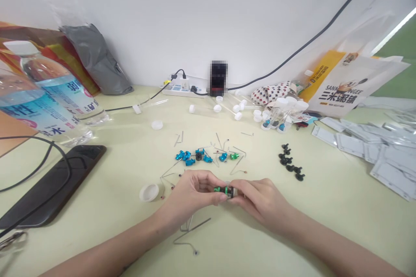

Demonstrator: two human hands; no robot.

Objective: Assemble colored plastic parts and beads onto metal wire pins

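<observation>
Fingers (212, 193) of both hands pinching green part (222, 190), capped vials (282, 114) holding blue pieces

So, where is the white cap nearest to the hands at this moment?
In the head view, the white cap lies on the table, just left of the left hand and right of the black phone.

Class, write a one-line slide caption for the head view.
Both hands, left hand and right hand, pinch a small green part above a cream table.

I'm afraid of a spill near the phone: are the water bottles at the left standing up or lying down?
Lying down: both water bottles rest on their sides on the table, and the rear one's white cap points sideways.
</observation>
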